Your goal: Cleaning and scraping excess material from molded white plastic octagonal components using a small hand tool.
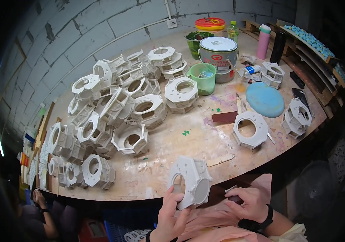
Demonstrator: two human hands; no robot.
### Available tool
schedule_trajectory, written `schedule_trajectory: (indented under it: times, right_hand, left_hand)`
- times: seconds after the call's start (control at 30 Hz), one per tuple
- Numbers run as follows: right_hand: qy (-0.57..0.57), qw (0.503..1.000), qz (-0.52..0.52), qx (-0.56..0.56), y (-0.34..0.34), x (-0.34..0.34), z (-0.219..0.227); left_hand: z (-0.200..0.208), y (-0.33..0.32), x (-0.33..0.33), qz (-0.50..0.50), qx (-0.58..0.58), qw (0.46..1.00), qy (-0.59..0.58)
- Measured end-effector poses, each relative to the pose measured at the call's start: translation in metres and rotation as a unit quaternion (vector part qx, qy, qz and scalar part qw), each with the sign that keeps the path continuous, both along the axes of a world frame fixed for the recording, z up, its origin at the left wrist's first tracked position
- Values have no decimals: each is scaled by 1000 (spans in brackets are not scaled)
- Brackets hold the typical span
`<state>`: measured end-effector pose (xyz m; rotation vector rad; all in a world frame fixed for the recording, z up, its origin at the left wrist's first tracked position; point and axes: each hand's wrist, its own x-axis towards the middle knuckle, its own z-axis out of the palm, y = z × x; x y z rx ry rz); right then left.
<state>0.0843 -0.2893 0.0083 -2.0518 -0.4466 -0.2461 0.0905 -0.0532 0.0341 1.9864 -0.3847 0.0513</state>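
Observation:
My left hand [170,214] grips a white octagonal openwork casting [201,171] with a round hole, holding it tilted over the near edge of the table. To its right, my right hand [246,206] pinches a small folded piece of dark brown sandpaper [235,199], apart from the casting. A larger dark red sandpaper strip [224,117] lies on the table near another white octagonal casting [250,130]. Many similar castings [145,105] are heaped on the left half of the table. A thin wooden stick [220,160] rests beyond my hands.
At the back stand a lidded grey paint can [218,56], a green cup [202,78], a red-lidded tub [210,24] and a pink bottle [263,42]. A blue disc [265,99] lies to the right. Another person's hands [39,199] show at lower left.

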Motion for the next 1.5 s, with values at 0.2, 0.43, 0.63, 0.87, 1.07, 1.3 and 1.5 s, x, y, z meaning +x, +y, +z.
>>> schedule_trajectory:
  times: [0.2, 0.43, 0.63, 0.87, 1.07, 1.3, 1.5]
  right_hand:
    - [-7, 1000, 2, -3, 3, 1, 3]
    - [-9, 1000, -23, -3, 1, -2, 7]
    - [91, 993, -72, -2, -7, 2, 13]
    - [177, 982, -2, 69, -10, 2, 9]
    - [229, 966, 5, 117, -12, -1, 5]
    - [214, 969, 14, 122, -13, -3, -7]
    - [213, 970, 17, 114, -15, -5, -9]
  left_hand:
    - [-16, 6, -2, -42, -21, 998, 41]
    - [-11, -6, -11, 18, -286, 936, 207]
    - [-15, -1, -2, -67, -466, 817, 333]
    - [-37, 2, 3, -151, -597, 650, 446]
    - [-37, 2, 5, -149, -610, 619, 472]
    - [-39, 1, 5, -172, -575, 662, 449]
    - [-38, -2, 2, -174, -539, 707, 423]
